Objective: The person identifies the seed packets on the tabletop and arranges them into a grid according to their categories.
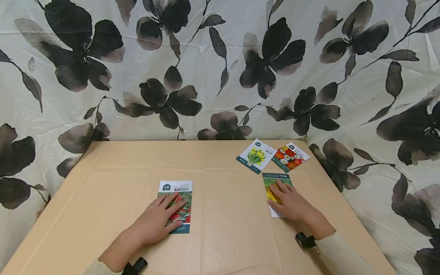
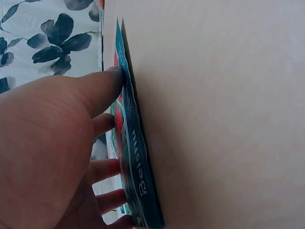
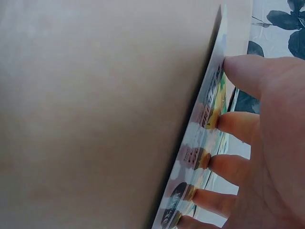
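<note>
My left hand [image 1: 156, 221] lies spread on a seed packet with red flowers [image 1: 176, 188], near the middle left of the table. In the left wrist view, the thumb and fingertips touch the packet's face above its dark teal lower band [image 2: 137, 162]. On the right, my right hand [image 1: 293, 202] rests with its fingers spread on a seed packet with yellow flowers [image 1: 275, 176], which is turned upside down and partly hidden by the hand. The right wrist view has the fingertips and thumb pressing along the pale end of that packet [image 3: 195, 138].
Beyond the right hand, a white packet with a bunch of yellow blossoms [image 1: 256, 156] overlaps a packet with red and white flowers [image 1: 291, 157]. Both lie near the far right corner of the tan table [image 1: 223, 214]. A floral curtain [image 1: 220, 68] hangs behind the table.
</note>
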A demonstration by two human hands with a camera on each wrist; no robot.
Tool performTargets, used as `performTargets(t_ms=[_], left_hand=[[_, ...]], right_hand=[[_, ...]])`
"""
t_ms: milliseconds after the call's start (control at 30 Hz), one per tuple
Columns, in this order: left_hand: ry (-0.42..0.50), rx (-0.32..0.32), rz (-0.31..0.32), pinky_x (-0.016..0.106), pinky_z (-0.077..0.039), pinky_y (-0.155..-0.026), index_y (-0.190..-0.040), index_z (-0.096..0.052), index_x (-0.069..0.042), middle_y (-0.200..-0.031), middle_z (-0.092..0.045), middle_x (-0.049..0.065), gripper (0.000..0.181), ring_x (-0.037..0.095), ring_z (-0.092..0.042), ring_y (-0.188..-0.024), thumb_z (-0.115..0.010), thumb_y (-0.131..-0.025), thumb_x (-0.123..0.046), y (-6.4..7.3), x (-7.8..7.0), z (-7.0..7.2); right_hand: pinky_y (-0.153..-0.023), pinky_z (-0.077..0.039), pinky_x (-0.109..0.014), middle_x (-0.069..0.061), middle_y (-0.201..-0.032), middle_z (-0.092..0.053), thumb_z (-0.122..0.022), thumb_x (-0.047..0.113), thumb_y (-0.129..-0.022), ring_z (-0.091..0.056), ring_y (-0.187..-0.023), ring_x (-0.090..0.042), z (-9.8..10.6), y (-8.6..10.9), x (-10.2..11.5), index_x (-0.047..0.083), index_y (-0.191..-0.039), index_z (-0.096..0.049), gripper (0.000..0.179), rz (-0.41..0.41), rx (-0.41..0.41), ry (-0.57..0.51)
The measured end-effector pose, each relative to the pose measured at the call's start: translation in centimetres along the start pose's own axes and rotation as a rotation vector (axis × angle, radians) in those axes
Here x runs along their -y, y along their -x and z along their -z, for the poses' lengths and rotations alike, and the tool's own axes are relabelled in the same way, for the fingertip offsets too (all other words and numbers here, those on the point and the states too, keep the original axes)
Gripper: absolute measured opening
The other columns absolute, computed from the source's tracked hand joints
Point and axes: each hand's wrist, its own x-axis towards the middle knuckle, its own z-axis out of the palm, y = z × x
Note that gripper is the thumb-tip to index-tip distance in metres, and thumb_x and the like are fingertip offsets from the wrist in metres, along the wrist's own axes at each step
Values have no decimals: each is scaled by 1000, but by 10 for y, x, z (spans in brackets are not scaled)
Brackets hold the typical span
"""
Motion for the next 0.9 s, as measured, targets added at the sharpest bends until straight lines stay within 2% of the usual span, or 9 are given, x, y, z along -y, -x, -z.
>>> performTargets(t_ms=[267, 600, 900], left_hand=[[1, -15, -3, 66, -33, -116, -151, -53, -21, -162, -40, 17, 61, 49, -37, -146, -67, -97, -46, 1, 2, 0], [-2, -22, -10, 66, -35, -115, -151, -53, -21, -160, -41, 18, 61, 49, -38, -145, -67, -97, -45, 1, 2, 1], [-2, -9, -8, 66, -35, -114, -151, -53, -21, -161, -41, 17, 62, 50, -37, -145, -67, -96, -46, -1, 3, 1]], right_hand=[[-116, -30, -70, -26, -167, -24, -56, 51, -102, -25, -149, -57, -2, -4, 8, 11, -159, -39, 72, 18, -5, 37], [-109, -37, -73, -21, -168, -26, -55, 54, -101, -32, -147, -54, -2, -10, 22, 16, -160, -37, 72, 19, 1, 65], [-110, -36, -73, -17, -169, -26, -55, 54, -101, -33, -146, -51, -8, -13, 33, 19, -160, -37, 72, 37, 9, 64]])
